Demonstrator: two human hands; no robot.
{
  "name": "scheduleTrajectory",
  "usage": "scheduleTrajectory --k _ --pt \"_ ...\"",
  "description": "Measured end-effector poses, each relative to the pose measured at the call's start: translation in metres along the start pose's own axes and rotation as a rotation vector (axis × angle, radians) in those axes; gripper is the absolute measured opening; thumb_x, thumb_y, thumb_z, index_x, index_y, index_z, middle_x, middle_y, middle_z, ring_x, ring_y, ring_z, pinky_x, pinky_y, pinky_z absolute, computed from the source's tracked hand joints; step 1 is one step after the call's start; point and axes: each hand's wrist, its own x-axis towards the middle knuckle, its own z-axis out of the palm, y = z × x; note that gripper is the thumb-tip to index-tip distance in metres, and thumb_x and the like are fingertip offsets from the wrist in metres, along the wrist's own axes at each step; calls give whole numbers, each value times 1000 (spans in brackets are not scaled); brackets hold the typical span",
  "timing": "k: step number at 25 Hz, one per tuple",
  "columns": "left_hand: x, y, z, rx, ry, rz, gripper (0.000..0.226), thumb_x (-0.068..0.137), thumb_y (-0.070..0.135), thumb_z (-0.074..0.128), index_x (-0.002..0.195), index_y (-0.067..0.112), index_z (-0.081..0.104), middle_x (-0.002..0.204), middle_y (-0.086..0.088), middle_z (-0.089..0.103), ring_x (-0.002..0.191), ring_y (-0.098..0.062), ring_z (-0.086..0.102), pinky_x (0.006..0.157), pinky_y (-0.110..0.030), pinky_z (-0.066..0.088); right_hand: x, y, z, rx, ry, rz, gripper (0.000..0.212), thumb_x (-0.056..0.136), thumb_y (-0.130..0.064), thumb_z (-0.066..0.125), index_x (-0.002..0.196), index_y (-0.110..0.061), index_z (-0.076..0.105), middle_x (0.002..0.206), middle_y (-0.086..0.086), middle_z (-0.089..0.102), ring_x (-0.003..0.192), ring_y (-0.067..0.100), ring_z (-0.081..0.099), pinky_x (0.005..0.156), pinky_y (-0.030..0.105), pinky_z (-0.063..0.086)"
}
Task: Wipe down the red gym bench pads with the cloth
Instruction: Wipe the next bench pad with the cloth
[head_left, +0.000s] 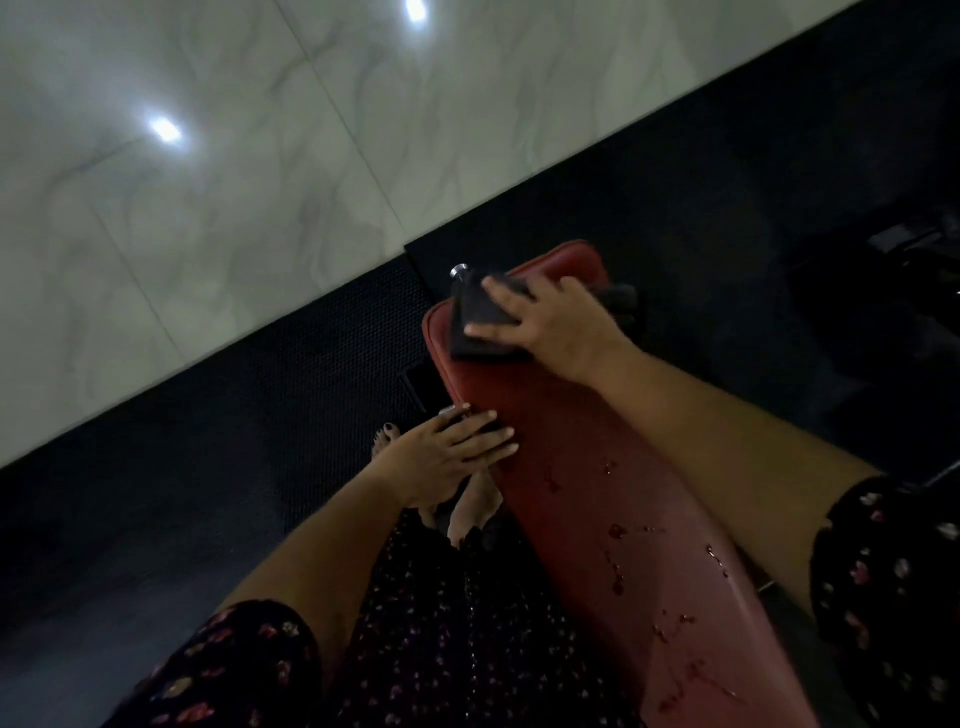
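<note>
A long red bench pad runs from the lower right up to the middle of the view, with liquid droplets on its near part. On its far end lies a dark folded cloth. My right hand presses flat on the cloth with its fingers spread. My left hand rests with straight fingers on the pad's left edge, lower down.
Dark rubber matting surrounds the bench, and glossy white marble tiles lie beyond it. A metal knob sticks out by the pad's far end. My bare feet stand left of the bench. Dark equipment sits at the right.
</note>
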Motion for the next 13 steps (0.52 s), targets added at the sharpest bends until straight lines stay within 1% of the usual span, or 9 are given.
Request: scheduleTrajectory --k 1,2,3,5,7,9,10,11,13 --pt "-2 1 5 -14 -18 -6 65 92 36 27 153 18 19 157 2 34 144 -26 27 117 -45 19 -5 -1 1 75 -8 157 64 91 -18 56 145 -46 34 154 14 33 109 39 52 75 46 47" --pt "-3 2 7 -20 -26 -17 64 91 35 28 153 19 20 157 2 34 144 -26 25 117 -46 18 -8 -10 3 118 -12 250 64 91 -17 56 145 -45 35 154 16 32 108 41 51 75 47 47" --pt "-2 3 8 -26 -34 -34 65 91 36 29 153 20 21 157 2 34 145 -26 24 117 -46 18 -9 -24 5 128 -4 248 64 91 -17 57 145 -44 36 153 17 33 106 40 52 75 46 47" --pt "0 7 7 -73 -37 -105 63 93 42 30 153 24 24 156 4 34 144 -23 26 115 -44 23 -11 -46 4 76 39 49 64 89 -17 57 145 -42 37 152 16 36 103 36 54 71 43 47" --pt "-4 15 4 -155 -25 -206 61 97 50 28 153 26 23 155 5 33 143 -21 30 113 -44 28 -16 -45 4 8 13 -129 66 91 -18 52 148 -42 30 155 12 31 107 32 52 71 41 46" --pt "-11 19 3 -201 39 -294 63 100 54 24 155 26 17 157 1 32 144 -23 29 116 -45 23 -30 -20 12 -40 3 -179 67 92 -20 49 149 -45 25 156 11 28 109 33 51 71 41 46" --pt "-12 17 2 -205 74 -349 64 100 56 21 157 27 11 158 -1 30 145 -24 26 118 -45 18 -41 -5 21 -44 4 -144 68 92 -21 51 149 -46 25 156 11 29 108 35 52 71 42 47" --pt "-9 10 1 -199 108 -406 66 101 58 19 157 27 5 158 -3 29 146 -25 23 120 -45 14 -53 9 28 -41 5 -67 69 91 -21 56 148 -46 27 155 13 31 107 38 53 70 44 48" --pt "11 -15 -11 -200 153 -466 76 97 65 20 156 26 -8 160 -6 26 148 -26 16 121 -44 9 -78 27 38 5 2 165 70 89 -20 62 147 -45 33 152 16 36 104 44 53 68 46 49"
